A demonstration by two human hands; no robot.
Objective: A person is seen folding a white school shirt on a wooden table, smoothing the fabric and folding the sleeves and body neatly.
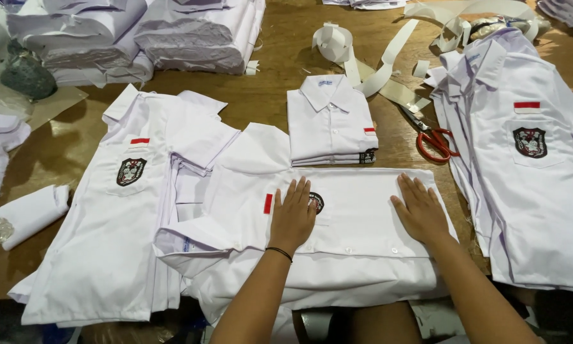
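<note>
White shirt [356,223] at the desk's [267,95] near edge, left hand [293,216] and right hand [420,210] pressed flat on it, fingers spread, gripping nothing; red scissors [434,140] just beyond.

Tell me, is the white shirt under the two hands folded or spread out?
Spread out. The shirt lies sideways and flat on the table, its collar end pointing left, left hand and right hand pressing it.

Both bare forearms reach forward from the bottom edge, angled slightly toward each other. The left hand [293,215] lies flat, palm down, fingers together and pointing away, a thin black band round its wrist. The right hand [420,211] lies flat too, palm down, fingers slightly spread.
</note>
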